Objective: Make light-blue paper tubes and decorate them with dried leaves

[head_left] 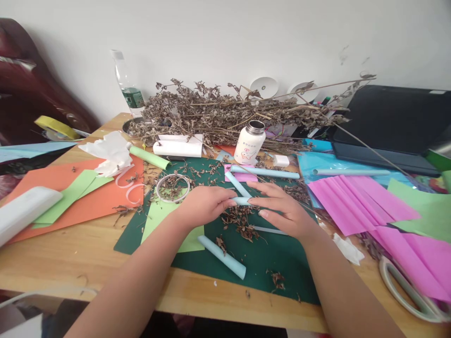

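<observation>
A short light-blue paper tube (pixel 242 201) lies between my two hands, above the green cutting mat (pixel 282 270). My left hand (pixel 207 204) pinches its left end between thumb and fingers. My right hand (pixel 282 206) has its fingers stretched and spread, one fingertip touching the tube's right end. Just behind is a slanting blue paper tube (pixel 237 183); a longer blue tube (pixel 266 172) lies farther back. Nearer me, another blue tube (pixel 221 257) rests on the mat. Crumbled dry leaves (pixel 243 223) are scattered beneath my hands. A light-green sheet (pixel 155 220) is partly covered by my left arm.
Behind stand an uncapped white bottle (pixel 249 143), a heap of dried stalks (pixel 211 110) and a plastic water bottle (pixel 130 89). A tape roll (pixel 172 188) lies left. Pink paper (pixel 355 202), scissors (pixel 405 291) and a laptop (pixel 394 122) are right; orange paper (pixel 84 206) is left.
</observation>
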Available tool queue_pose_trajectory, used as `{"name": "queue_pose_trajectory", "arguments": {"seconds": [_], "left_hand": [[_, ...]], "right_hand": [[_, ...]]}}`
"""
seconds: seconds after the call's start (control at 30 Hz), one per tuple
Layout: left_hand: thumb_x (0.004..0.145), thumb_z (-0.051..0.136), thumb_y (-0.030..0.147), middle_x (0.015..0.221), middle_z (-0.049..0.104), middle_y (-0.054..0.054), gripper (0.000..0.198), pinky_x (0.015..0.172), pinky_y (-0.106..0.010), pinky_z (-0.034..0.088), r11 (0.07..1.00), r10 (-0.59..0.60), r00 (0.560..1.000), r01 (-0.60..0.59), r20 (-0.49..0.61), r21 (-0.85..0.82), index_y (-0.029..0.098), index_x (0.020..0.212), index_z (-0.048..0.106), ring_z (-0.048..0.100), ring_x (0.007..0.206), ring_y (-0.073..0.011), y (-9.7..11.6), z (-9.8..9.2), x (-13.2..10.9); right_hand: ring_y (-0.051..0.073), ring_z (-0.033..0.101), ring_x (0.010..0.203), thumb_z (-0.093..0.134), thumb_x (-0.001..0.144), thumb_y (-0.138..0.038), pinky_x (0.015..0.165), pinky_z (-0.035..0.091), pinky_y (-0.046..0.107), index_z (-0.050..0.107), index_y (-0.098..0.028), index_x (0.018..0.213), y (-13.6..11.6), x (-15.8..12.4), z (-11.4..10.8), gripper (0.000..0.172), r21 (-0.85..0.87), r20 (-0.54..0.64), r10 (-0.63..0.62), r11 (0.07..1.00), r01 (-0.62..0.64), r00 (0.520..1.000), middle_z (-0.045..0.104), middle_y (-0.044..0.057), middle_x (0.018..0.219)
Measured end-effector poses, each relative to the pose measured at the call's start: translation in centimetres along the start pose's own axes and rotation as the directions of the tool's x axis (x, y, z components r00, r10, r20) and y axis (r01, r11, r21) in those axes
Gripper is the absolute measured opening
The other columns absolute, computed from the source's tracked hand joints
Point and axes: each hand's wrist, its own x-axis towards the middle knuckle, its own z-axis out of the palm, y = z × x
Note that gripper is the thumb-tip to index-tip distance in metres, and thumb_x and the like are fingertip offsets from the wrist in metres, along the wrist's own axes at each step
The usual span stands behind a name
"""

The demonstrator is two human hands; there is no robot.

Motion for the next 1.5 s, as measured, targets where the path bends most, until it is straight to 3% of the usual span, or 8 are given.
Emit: {"name": "queue_pose_trajectory", "arguments": {"seconds": [0.17, 0.37, 0.5, 0.63, 0.83, 1.13, 1.37, 1.5], "left_hand": [[0.083, 0.027, 0.034, 0.088, 0.061, -0.001, 0.031, 0.065, -0.024, 0.040, 0.999, -0.041, 0.998, 0.042, -0.037, 0.029, 0.022, 0.098, 0.051, 0.056, 0.079, -0.0155, -0.2, 0.2, 0.0], [0.082, 0.028, 0.037, 0.087, 0.060, -0.002, 0.032, 0.062, -0.024, 0.040, 0.993, -0.054, 0.994, 0.063, -0.095, 0.095, 0.022, 0.098, 0.051, 0.055, 0.079, -0.0157, -0.1, 0.2, 0.1], [0.082, 0.028, 0.039, 0.086, 0.060, -0.002, 0.033, 0.057, -0.023, 0.039, 0.979, -0.104, 0.980, 0.131, -0.168, 0.156, 0.022, 0.098, 0.052, 0.055, 0.077, -0.0156, -0.2, 0.3, 0.2], [0.082, 0.027, 0.039, 0.085, 0.060, -0.002, 0.033, 0.056, -0.023, 0.038, 0.973, -0.100, 0.976, 0.137, -0.195, 0.188, 0.022, 0.098, 0.051, 0.055, 0.076, -0.0152, -0.3, 0.5, 0.2], [0.082, 0.029, 0.036, 0.083, 0.060, 0.000, 0.030, 0.056, -0.023, 0.038, 0.974, -0.093, 0.976, 0.131, -0.198, 0.187, 0.022, 0.098, 0.051, 0.055, 0.074, -0.0145, 0.0, 0.6, 0.2], [0.082, 0.029, 0.039, 0.080, 0.061, 0.000, 0.031, 0.050, -0.022, 0.034, 0.963, -0.042, 0.975, 0.098, -0.220, 0.250, 0.023, 0.094, 0.052, 0.056, 0.071, -0.0145, -0.2, 0.8, 0.3], [0.082, 0.029, 0.037, 0.076, 0.061, -0.001, 0.031, 0.051, -0.023, 0.035, 0.955, 0.022, 0.967, 0.055, -0.253, 0.292, 0.021, 0.092, 0.053, 0.056, 0.067, -0.0144, -0.1, 0.9, 0.2], [0.082, 0.030, 0.036, 0.076, 0.061, -0.002, 0.030, 0.052, -0.024, 0.036, 0.963, 0.010, 0.968, 0.059, -0.252, 0.263, 0.021, 0.093, 0.053, 0.056, 0.069, -0.0157, -0.2, 1.0, 0.3]], "right_hand": [[0.021, 0.041, 0.107, 0.043, 0.076, -0.020, 0.088, 0.035, 0.040, 0.057, -0.024, 0.097, -0.1, -0.1, -0.3, 0.026, 0.078, -0.084, 0.028, 0.997, -0.022, 0.996, 0.046, 0.005, 0.117], [0.023, 0.032, 0.115, 0.042, 0.078, -0.027, 0.095, 0.025, 0.044, 0.051, -0.024, 0.107, -0.5, 0.0, -0.6, 0.031, 0.035, 0.063, 0.147, 0.988, -0.149, 0.987, 0.037, 0.005, 0.126], [0.022, 0.035, 0.113, 0.042, 0.078, -0.032, 0.090, 0.033, 0.040, 0.041, -0.027, 0.116, -0.7, 0.0, -0.6, 0.039, 0.112, 0.131, 0.256, 0.956, -0.271, 0.958, 0.035, 0.005, 0.125], [0.015, 0.049, 0.083, 0.038, 0.079, -0.035, 0.069, 0.045, 0.029, 0.038, -0.027, 0.119, -1.0, 0.0, -0.2, 0.041, 0.311, 0.207, 0.348, 0.863, -0.399, 0.914, 0.044, 0.006, 0.107], [0.010, 0.042, 0.068, 0.043, 0.077, -0.034, 0.061, 0.038, 0.025, 0.036, -0.026, 0.121, -1.3, 0.1, 0.4, 0.045, 0.526, 0.336, 0.475, 0.622, -0.580, 0.813, 0.045, 0.001, 0.079], [0.009, 0.036, 0.056, 0.041, 0.078, -0.036, 0.053, 0.029, 0.025, 0.039, -0.022, 0.119, -0.6, -0.2, -0.8, 0.044, 0.583, 0.386, 0.452, 0.556, -0.592, 0.804, 0.047, 0.000, 0.066], [0.007, 0.034, 0.051, 0.043, 0.078, -0.033, 0.049, 0.026, 0.023, 0.036, -0.019, 0.121, -0.8, 0.0, -0.3, 0.046, 0.666, 0.450, 0.425, 0.426, -0.612, 0.786, 0.045, -0.003, 0.056], [0.007, 0.032, 0.049, 0.042, 0.078, -0.031, 0.048, 0.025, 0.022, 0.033, -0.017, 0.122, -0.8, 0.1, 0.1, 0.047, 0.666, 0.464, 0.424, 0.411, -0.622, 0.778, 0.043, -0.004, 0.053]]}}
